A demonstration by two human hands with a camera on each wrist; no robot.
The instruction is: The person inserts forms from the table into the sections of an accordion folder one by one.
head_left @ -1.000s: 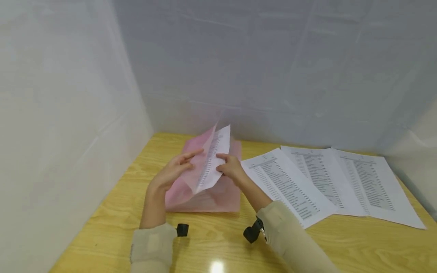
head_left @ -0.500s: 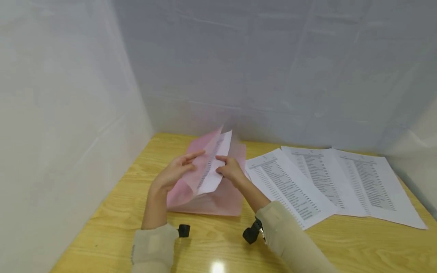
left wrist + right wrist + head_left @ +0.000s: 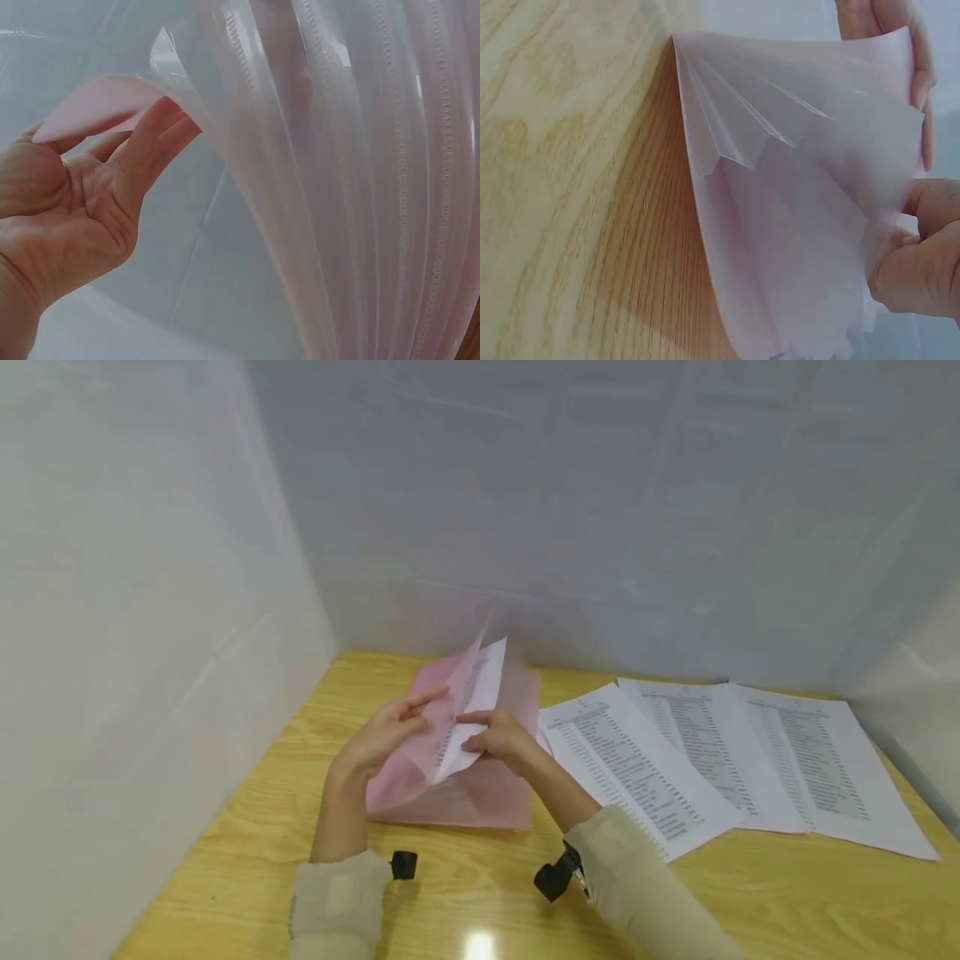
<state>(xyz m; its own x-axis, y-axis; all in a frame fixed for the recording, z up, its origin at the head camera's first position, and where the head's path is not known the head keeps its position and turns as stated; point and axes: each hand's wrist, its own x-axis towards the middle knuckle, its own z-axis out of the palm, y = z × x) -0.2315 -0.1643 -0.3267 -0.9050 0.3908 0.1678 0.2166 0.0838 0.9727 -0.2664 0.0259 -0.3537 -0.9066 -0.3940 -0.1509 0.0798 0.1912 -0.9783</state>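
Underneath, the wooden table (image 3: 240, 810): it carries everything I handle.
Three loose sheets (image 3: 675, 743): overlapping in a fan to my right, long axes running away from me, their tops leaning left.
Pink folder (image 3: 513, 806): on the table before me, its base flat, its lifted leaves rising and slanting up toward the right; clear sleeves (image 3: 352, 172) fan out inside.
Printed sheet (image 3: 487, 681): raised at the folder, its long axis slanting from near left to far right, top end away from me; whether it sits in a sleeve I cannot tell.
My left hand (image 3: 386, 739): partly spread, index finger extended, pinching the folder's lifted pink cover.
My right hand (image 3: 504, 739): thumb and index slightly apart, gripping the printed sheet's right side.
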